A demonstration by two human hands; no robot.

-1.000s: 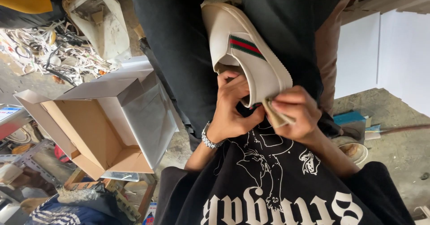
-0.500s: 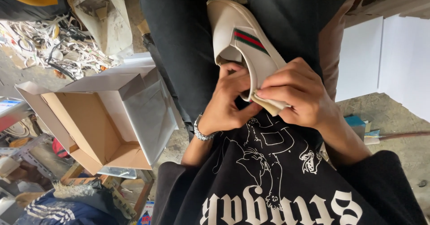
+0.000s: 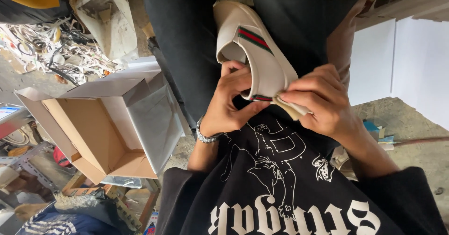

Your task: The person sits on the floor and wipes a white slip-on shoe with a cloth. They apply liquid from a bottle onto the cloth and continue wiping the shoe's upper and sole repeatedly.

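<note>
Since half a second earlier, the right hand had been shifted slightly outward along the heel of the cream sneaker, a folded beige cloth being pinched shut between its fingers against the shoe. The sneaker, marked with a green and red stripe, was held upright over dark trousers. Its collar was gripped closed by the left hand, a metal bracelet at the wrist. An open cardboard box was seen well apart.

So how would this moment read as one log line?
left hand: grips white shoe | right hand: presses cloth on shoe | open cardboard box beside
</note>
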